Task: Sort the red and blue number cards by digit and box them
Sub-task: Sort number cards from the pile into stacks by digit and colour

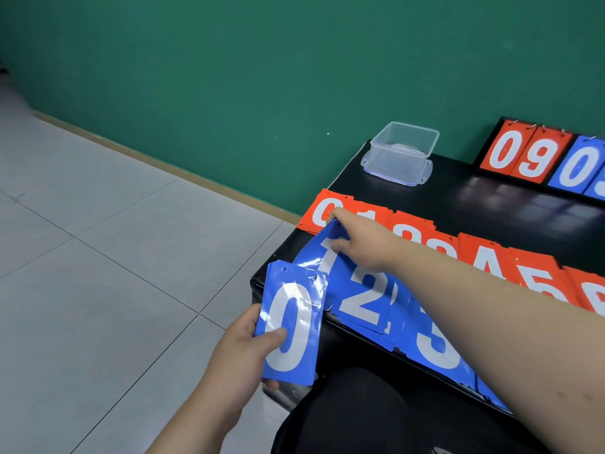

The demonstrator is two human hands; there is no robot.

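Plainly, the left grip (242, 348) held a stack of blue 0 cards (291, 326) just off the worktop's (474, 208) near left corner, thumb pressed on the top face. The right grip (363, 244) pinched the far edge of the blue 1 card (314, 253), which curved upward beside the blue 2 pile (363, 299). Red piles (487, 260) lay in a row behind them, and the clear box (404, 149) stood at the far corner, well apart.

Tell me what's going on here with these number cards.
A person is sorting number cards on a black table. The left hand holds the blue 0 cards off the table's edge, while the right hand pinches the blue 1 cards. Red card piles lie in a row behind. The clear plastic box looks empty.
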